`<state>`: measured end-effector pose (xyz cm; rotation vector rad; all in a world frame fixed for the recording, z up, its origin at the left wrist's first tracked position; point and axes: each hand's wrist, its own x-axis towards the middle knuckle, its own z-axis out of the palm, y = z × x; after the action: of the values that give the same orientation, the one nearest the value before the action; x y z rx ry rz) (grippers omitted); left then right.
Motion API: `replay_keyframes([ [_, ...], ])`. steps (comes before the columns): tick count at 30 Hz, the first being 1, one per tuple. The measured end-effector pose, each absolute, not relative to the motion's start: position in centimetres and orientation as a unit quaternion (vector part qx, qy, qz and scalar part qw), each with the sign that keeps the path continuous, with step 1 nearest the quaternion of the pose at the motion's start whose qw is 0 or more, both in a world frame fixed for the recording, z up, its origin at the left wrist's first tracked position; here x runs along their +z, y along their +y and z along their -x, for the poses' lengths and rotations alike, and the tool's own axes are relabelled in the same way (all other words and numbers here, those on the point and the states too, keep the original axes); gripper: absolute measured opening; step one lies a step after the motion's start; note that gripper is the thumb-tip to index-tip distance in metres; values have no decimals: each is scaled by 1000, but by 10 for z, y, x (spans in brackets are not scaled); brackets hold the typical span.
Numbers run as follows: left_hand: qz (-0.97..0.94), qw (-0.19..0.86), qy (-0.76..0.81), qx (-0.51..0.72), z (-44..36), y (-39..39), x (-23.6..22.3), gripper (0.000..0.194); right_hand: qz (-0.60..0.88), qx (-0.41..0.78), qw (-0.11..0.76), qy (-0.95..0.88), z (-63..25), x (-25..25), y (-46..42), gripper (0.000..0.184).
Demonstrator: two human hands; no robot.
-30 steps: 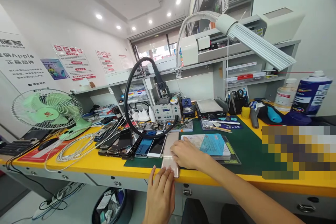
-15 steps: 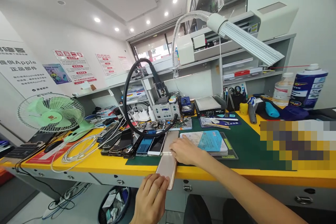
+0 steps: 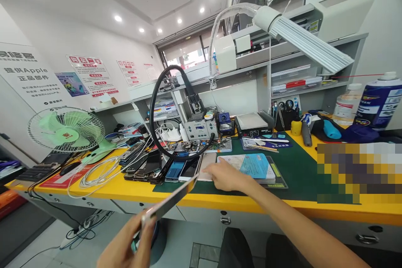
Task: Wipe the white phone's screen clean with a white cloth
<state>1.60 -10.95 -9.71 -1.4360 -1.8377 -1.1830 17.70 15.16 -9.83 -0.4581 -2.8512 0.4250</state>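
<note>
My left hand (image 3: 125, 245) is low at the front, off the bench edge, with its fingers closed on a rose-gold phone (image 3: 171, 201) that tilts up to the right, seen nearly edge-on. My right hand (image 3: 224, 176) reaches across the green mat (image 3: 295, 176), its fingers resting on another rose-gold phone (image 3: 205, 164) lying flat. That phone ends a row of several phones (image 3: 157, 167) fanned out to its left. Just right of the hand sits a flat blue-and-white pack (image 3: 251, 166).
A yellow bench (image 3: 103, 192) carries a green fan (image 3: 67, 130), coiled white cables (image 3: 97, 173), a soldering station (image 3: 199, 127) with a black hose loop, a ribbed lamp (image 3: 304, 46), and a spray can (image 3: 378, 100). A waste bin (image 3: 155, 234) stands below.
My left hand has pulled the rose-gold phone off the bench edge, down and to the left, tilting it on edge. My right hand stayed on the other phone.
</note>
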Motion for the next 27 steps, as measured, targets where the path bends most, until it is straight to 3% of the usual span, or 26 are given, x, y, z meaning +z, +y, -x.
replay_keyframes([
  [2, 393, 132, -724, -551, -14, -95, -94, 19, 145, 230, 151, -950, -182, -93, 158, 62],
  [4, 317, -75, -646, -691, -14, -72, -93, 33, 127, 371, 194, -899, -189, -86, 162, 65],
  [6, 268, -231, -575, -737, -16, -47, -93, 41, 93, 501, 214, -833, -200, -78, 165, 64],
  [8, 244, -311, -537, -745, -20, -24, -94, 41, 62, 564, 215, -795, -213, -70, 167, 61],
  [16, 237, -447, -460, -730, -46, 42, -100, 18, 209, 635, 244, -702, -266, -68, 182, 50],
  [21, 208, -499, -390, -745, -68, 71, -99, 14, 199, 705, 297, -613, -285, -73, 173, 46],
  [27, 189, -530, -314, -765, -104, 95, -98, 11, 249, 652, 351, -624, -267, -90, 153, 46],
])
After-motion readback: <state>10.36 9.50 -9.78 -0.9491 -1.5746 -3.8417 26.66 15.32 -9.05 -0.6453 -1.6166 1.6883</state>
